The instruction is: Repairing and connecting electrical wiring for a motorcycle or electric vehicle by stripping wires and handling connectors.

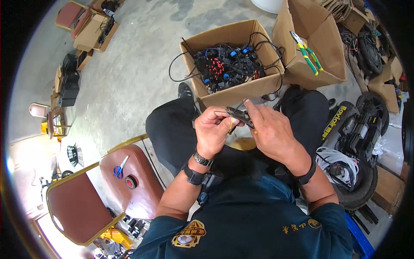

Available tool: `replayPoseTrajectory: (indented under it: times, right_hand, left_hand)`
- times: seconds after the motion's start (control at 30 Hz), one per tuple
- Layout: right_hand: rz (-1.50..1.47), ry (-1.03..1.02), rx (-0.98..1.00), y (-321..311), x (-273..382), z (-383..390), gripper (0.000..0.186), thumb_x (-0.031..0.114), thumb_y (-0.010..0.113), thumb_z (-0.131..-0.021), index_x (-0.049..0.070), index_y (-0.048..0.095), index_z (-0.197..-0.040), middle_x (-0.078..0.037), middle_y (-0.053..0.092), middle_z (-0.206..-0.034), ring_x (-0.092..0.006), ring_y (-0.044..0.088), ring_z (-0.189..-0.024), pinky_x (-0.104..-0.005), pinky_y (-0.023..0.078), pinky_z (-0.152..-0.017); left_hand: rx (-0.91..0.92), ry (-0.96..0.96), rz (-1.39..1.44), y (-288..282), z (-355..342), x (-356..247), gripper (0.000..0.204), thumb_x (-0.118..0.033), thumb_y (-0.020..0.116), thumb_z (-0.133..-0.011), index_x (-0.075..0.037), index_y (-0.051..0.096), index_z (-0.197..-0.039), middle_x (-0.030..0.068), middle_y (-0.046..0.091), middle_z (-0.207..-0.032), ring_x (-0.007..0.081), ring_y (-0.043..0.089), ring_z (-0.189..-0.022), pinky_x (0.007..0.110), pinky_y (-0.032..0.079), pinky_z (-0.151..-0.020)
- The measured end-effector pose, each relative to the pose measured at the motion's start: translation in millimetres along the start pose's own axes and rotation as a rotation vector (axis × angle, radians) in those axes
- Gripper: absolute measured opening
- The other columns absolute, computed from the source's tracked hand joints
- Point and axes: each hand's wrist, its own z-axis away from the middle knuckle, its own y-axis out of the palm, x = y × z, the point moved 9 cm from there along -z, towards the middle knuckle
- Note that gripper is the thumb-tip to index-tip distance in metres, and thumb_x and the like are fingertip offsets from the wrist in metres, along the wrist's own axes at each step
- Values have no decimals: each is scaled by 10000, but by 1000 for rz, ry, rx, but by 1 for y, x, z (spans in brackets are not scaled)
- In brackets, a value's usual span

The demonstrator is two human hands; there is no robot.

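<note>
Over my lap, my left hand (212, 131) and my right hand (272, 129) are close together, both closed on a small black part (239, 115) with wires. Its exact kind is too small to make out. A thin yellow wire (231, 124) shows by my left thumb, and a dark wire end sticks out over the left fingers. My right fingers lie along the part's other end and hide some of it. Just beyond my hands stands an open cardboard box (235, 93), full of tangled black cables (224, 64) with red and blue ends.
Green-and-yellow pliers (308, 54) rest on a second cardboard box (332, 64). At my left, a padded chair (140, 190) holds blue-handled scissors (120, 168) and a roll of black tape (131, 181). An electric scooter (360, 134) and a white cable coil (334, 162) lie at my right.
</note>
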Motion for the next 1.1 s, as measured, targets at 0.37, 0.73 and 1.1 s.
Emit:
replayPoseTrajectory:
  times: [0.37,0.73,1.1]
  right_hand:
    - [-17,-38,-61,-5,12,0,502,62,550,-790,-53,476,-1273,-153,597,-987,-302,595,-825,-396,504,-704]
    - [19,-73,-87,-8,17,5,457,77,545,-791,-47,508,-1230,-128,583,-929,-283,580,-811,-399,473,-692]
    - [-83,-76,-97,-6,15,4,385,80,581,-766,20,525,-1142,-110,530,-833,-301,540,-775,-410,395,-691]
  left_hand:
    - [-2,106,-63,8,4,-26,190,53,723,-773,7,622,-927,96,642,-938,142,611,-770,258,517,-659]
    - [79,67,-19,6,12,-24,143,68,683,-805,41,604,-921,130,608,-1000,174,640,-832,307,573,-747]
    - [17,51,139,15,17,-19,182,11,667,-839,11,562,-988,156,609,-990,214,646,-734,327,575,-645]
